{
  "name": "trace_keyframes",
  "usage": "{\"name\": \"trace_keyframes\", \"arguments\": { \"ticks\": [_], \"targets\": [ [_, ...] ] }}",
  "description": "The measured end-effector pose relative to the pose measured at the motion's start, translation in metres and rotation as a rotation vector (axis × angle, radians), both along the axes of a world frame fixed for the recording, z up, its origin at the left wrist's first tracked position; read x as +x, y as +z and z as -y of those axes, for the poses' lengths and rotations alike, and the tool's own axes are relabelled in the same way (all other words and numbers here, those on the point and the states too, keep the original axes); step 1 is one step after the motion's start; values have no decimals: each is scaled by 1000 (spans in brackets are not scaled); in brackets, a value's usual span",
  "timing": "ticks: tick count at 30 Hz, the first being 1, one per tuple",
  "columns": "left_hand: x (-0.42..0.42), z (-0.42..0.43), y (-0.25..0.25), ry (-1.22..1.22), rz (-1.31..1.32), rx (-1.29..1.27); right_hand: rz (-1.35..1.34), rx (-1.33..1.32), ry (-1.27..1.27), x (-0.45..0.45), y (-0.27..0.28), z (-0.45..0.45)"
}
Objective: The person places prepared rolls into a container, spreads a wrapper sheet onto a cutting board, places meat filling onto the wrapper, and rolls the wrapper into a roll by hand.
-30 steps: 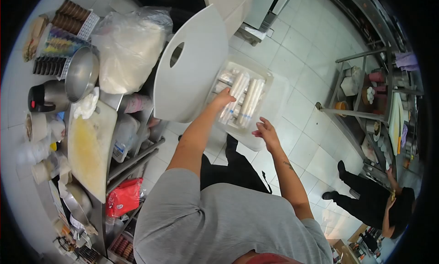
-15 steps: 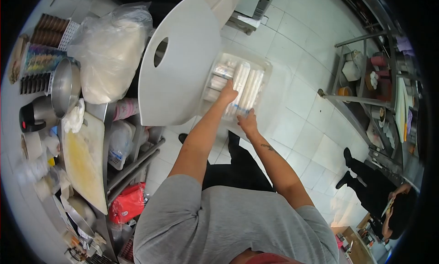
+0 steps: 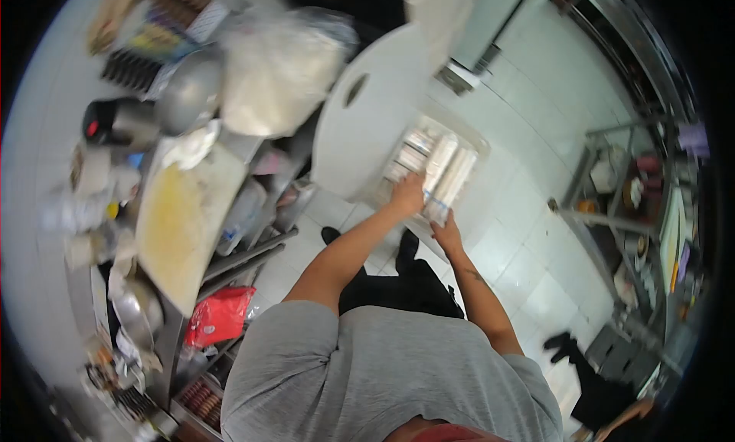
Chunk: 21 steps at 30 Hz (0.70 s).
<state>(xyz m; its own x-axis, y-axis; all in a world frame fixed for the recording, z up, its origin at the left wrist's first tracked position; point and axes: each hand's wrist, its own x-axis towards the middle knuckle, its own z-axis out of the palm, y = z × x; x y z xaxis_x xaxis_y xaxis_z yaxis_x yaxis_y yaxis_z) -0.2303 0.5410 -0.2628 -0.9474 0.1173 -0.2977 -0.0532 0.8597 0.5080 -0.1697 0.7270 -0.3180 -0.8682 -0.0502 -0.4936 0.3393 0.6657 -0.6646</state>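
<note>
A pale plastic tub (image 3: pixel 482 145) holds several wrapped white packages. Two long wrapped rolls (image 3: pixel 452 170) lie side by side in its right part, and shorter wrapped packs (image 3: pixel 411 152) fill its left part. My left hand (image 3: pixel 408 192) rests against the near end of the left roll, fingers bent; its grip is blurred. At the tub's near right corner, my right hand (image 3: pixel 446 232) touches the near end of the right roll, fingers drawn together. A large pale lid-like panel with an oval hole (image 3: pixel 375 112) stands left of the tub.
On the left counter are a stained cutting board (image 3: pixel 172 227), a metal bowl (image 3: pixel 190 93) and a bag of white material (image 3: pixel 272 74). A red package (image 3: pixel 220 317) lies on the shelf below. A metal rack (image 3: pixel 620 216) and a person in black (image 3: pixel 605 392) are at the right.
My right hand, open and apart from the rolls at first, has come in to their near ends. My left hand has slid toward the near end. The view has shifted and turned.
</note>
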Motion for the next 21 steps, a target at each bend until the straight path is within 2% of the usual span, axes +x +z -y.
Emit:
{"name": "trace_keyframes", "arguments": {
  "ticks": [2, 3, 4, 6, 8, 10, 12, 14, 16, 18, 21],
  "targets": [
    [35, 27, 3, -3, 31, 149, -157, 52, 32, 3, 3, 1],
    [50, 43, 7, -58, 73, 146, -186, -36, 42, -6, 25, 16],
    [65, 62, 15, -114, 116, 145, -213, -122, 52, -14, 63, 30],
    [93, 99, 72, -33, 133, 330, -293, -251, 113, -30, 159, 76],
    [119, 128, 108, 90, 69, 439, -592, -418, 320, -56, 221, 130],
    [127, 148, 143, 168, -35, 510, -911, -388, 357, -89, 283, 190],
    [123, 167, 190, 213, -172, 536, -1209, -445, 234, -132, 314, 249],
    [115, 183, 250, 283, -358, 483, -1133, -474, 527, -150, 336, 281],
    [100, 203, 286, 349, -735, 440, -1010, -510, 776, -145, 348, 308],
    [86, 218, 325, 444, -854, 389, -817, -535, 982, -121, 350, 321],
    [56, 261, 315, 277, -886, 305, -730, -102, 916, -114, 370, 315]
  ]
}}
